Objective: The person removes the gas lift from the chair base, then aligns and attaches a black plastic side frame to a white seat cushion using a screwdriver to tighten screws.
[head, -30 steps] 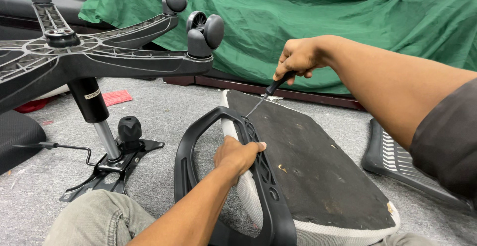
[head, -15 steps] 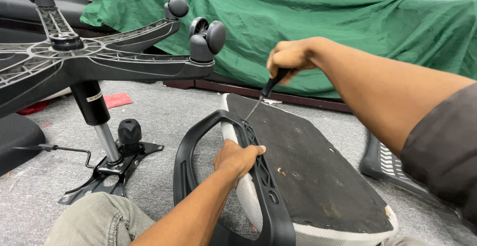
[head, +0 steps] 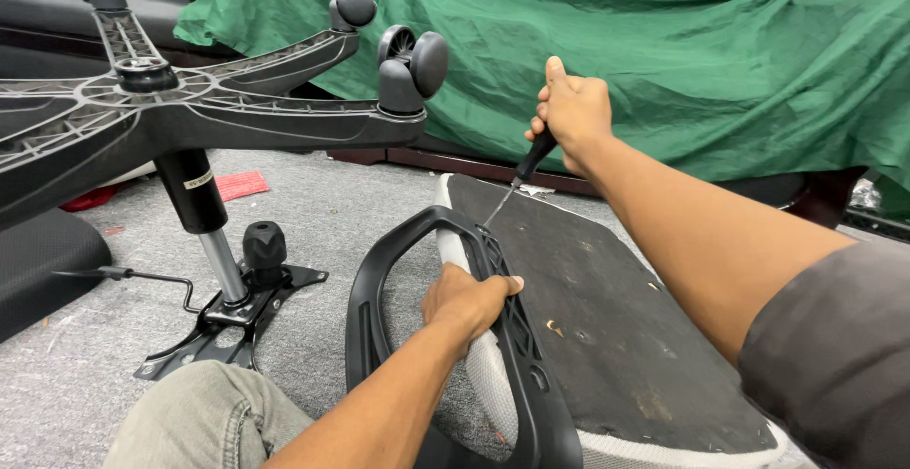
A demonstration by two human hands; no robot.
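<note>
While the left hand (head: 469,300) grips the armrest (head: 398,270), the right hand (head: 572,112) clasps a screwdriver (head: 517,177), tip seemingly touching it.

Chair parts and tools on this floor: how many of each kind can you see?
Wheeled base: 1
Seat board: 1
Armrest loop: 1
Tilt mechanism plate: 1
Screwdriver: 1
Green cloth: 1
Total: 6

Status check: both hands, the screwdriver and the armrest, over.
Right hand gripping screwdriver, tip at armrest bracket. Left hand clamped on armrest against seat underside. Nothing blocking.
</note>
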